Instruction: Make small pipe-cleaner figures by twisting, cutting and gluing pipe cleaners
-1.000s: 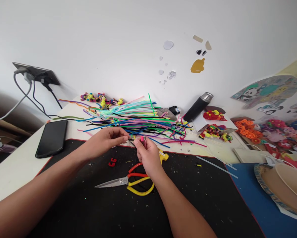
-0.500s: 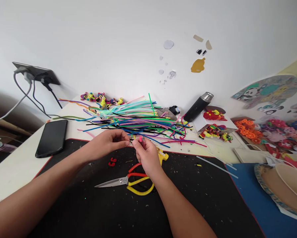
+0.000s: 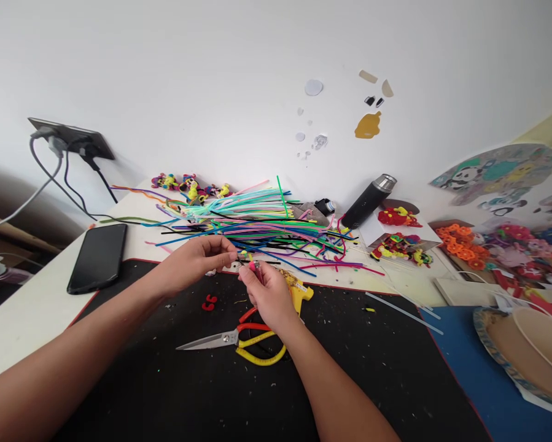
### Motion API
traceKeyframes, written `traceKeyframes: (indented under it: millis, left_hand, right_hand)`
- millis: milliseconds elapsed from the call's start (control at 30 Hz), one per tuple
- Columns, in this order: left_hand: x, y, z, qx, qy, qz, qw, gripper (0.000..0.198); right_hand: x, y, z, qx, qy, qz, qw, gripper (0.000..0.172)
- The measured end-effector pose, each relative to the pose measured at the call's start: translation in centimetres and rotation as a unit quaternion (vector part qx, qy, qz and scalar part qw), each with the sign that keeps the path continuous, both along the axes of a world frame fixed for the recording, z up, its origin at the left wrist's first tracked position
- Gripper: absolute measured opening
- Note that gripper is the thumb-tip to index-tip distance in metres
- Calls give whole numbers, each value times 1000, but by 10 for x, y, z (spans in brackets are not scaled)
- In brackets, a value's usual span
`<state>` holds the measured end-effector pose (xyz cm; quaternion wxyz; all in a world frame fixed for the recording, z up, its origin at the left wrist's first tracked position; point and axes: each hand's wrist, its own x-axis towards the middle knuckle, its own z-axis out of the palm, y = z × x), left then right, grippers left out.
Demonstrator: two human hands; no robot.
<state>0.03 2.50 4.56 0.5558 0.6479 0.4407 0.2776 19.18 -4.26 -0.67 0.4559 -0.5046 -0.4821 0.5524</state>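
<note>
My right hand (image 3: pixel 271 298) is closed around a small pink-and-yellow pipe cleaner piece (image 3: pixel 252 266), mostly covered by the fingers. Just left of it, the thumb and fingertips of my left hand (image 3: pixel 206 261) are pinched together; whatever lies between them is too small to make out. Below the hands, scissors (image 3: pixel 225 339) with red and yellow handles lie on the black mat (image 3: pixel 174 387), blades pointing left. Two curled red pieces (image 3: pixel 209 302) rest under my left hand. A yellow glue gun (image 3: pixel 303 293) is partly hidden behind my right hand.
Bundles of coloured pipe cleaners (image 3: pixel 252 209) spread along the wall. A phone (image 3: pixel 97 258) lies at the left, a black flask (image 3: pixel 369 201) leans at the back right. Finished figures (image 3: pixel 398 217) sit beside it. Translucent glue sticks (image 3: pixel 404 313) and a bowl (image 3: pixel 492 350) are further right.
My hands have drawn slightly apart, and more of the yellow end shows between them. The right hand has shifted a little left and down. The scissors and red pieces stay put.
</note>
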Motion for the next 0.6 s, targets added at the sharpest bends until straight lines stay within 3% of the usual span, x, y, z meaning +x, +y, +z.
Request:
traceKeyframes:
  millis: [167,600]
  left_hand:
    - [1,0,-1,-14,-8,-2,1000,45]
    - [6,-4,5,-16,-19,-9,1000,42]
  right_hand:
    - [-1,-4,-1,15,-21,41,999,50]
    - [-2,-6,0,25,-50,38,998,58]
